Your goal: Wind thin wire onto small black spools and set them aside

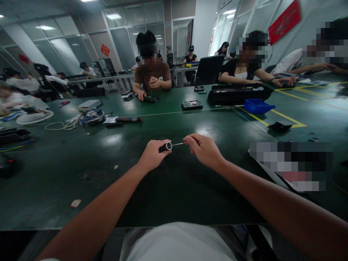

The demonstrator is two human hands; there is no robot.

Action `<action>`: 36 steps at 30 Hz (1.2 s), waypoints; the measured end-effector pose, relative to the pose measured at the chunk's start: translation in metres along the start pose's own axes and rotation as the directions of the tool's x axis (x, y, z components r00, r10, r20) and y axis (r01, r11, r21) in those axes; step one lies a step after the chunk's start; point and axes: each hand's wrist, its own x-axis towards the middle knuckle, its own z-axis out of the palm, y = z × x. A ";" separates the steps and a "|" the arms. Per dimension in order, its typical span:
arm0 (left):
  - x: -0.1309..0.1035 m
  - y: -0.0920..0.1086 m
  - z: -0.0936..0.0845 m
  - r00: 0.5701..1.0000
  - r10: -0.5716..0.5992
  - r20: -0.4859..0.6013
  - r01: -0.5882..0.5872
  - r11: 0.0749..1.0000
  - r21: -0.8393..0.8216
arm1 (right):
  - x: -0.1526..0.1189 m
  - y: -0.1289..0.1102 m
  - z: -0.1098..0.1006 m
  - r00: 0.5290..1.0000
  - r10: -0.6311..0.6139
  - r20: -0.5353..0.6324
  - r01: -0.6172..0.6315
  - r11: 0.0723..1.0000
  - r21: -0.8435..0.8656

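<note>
Green table [130, 195], left hand [154, 155] gripping black cylinder [165, 146], right hand [203, 148] pinching 1 screwdriver [181, 143].

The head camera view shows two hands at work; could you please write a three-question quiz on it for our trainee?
1. What colour is the open plastic bin by the yellow lines?
A) red
B) blue
C) white
2. True or false: the left hand holds a black cylinder with a pale ring at its end.
3. Fill in: the red-handled tool with a thin metal shaft is in the ____ hand.
Key: 1 B; 2 true; 3 right.
</note>
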 end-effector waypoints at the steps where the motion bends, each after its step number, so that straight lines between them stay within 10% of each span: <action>1: 0.000 0.000 0.000 1.000 0.002 -0.001 -0.002 1.000 0.000 | 0.000 0.000 0.000 1.000 -0.008 -0.007 0.008 1.000 -0.013; 36: 0.000 0.000 0.001 0.999 0.000 -0.034 -0.001 1.000 -0.013 | -0.001 0.006 0.004 0.998 -0.058 0.039 0.056 0.998 0.043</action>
